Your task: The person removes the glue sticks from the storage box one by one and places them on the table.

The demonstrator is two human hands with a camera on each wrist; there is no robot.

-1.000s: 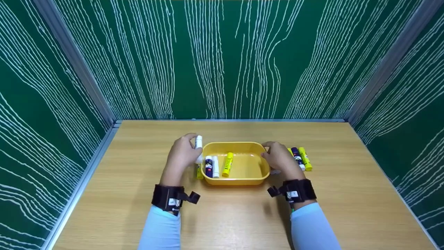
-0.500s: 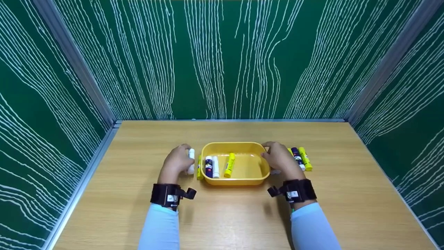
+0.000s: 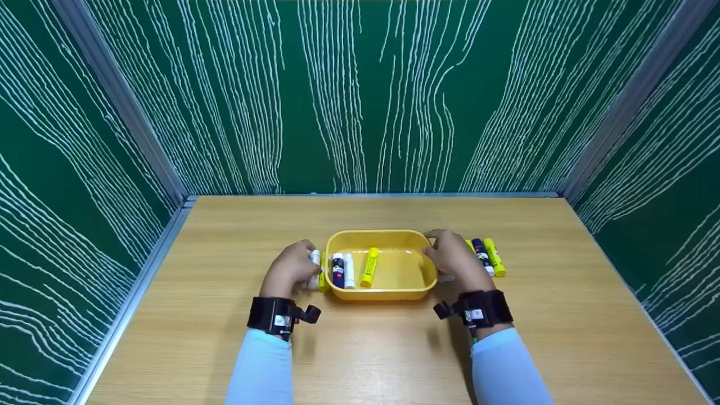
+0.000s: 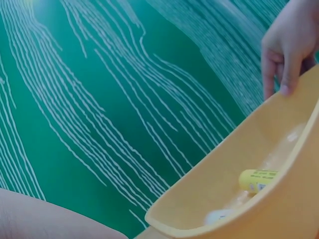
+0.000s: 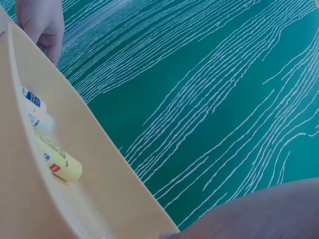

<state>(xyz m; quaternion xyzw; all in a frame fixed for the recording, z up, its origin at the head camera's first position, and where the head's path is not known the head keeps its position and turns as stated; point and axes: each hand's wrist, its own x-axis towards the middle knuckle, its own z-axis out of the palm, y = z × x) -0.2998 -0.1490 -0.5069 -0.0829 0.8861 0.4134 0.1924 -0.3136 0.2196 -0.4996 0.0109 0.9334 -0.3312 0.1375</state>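
Note:
My left hand [image 3: 289, 267] pinches a white glue stick [image 3: 314, 260] just left of a yellow plastic basin [image 3: 381, 294]. That stick stands close beside a yellow glue stick [image 3: 323, 275], partly hidden by the basin's wall. Inside the basin, a dark blue glue stick [image 3: 338, 273] and a white one lie together at the left, with a yellow glue stick [image 3: 369, 267] nearer the middle. My right hand [image 3: 454, 259] grips the basin's right rim, thumb inside. In the left wrist view, the right hand [image 4: 294, 47] shows over the far rim.
To the right of my right hand, a dark blue glue stick [image 3: 482, 256] and a yellow glue stick [image 3: 495, 257] lie side by side, others partly hidden by the hand. Green panels [image 3: 371, 112] with white wavy lines enclose the wooden table [image 3: 371, 349].
My left hand has carried the white glue stick from beside the basin's upper left rim, leftward and down, then slightly right against the yellow stick. The right hand stays on the rim.

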